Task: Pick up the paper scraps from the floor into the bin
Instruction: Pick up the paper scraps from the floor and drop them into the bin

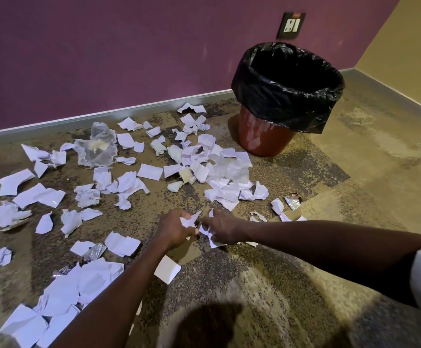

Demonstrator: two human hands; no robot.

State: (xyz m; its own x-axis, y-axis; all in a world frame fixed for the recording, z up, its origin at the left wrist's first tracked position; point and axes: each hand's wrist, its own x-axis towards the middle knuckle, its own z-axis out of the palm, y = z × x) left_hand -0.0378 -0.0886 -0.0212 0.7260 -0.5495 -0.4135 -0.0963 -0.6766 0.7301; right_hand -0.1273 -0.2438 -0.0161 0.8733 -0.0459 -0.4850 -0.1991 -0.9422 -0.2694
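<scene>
Several white paper scraps (151, 171) lie scattered over the speckled floor, most of them left of and in front of the bin. The red-brown bin (264, 136) with a black liner stands upright at the back right by the purple wall. Low over the floor in the middle, my left hand (173, 228) grips a crumpled white scrap (189, 220). Right beside it, my right hand (220, 228) holds more white scraps (208, 233) that hang below its fingers. The two hands almost touch.
A clear crumpled plastic bag (96, 144) lies among the scraps at the back left. Silver foil wrappers lie at the right (292, 200) and near my left forearm (95, 252). A wall socket (291, 25) sits above the bin. The yellow wall closes the corner at the right.
</scene>
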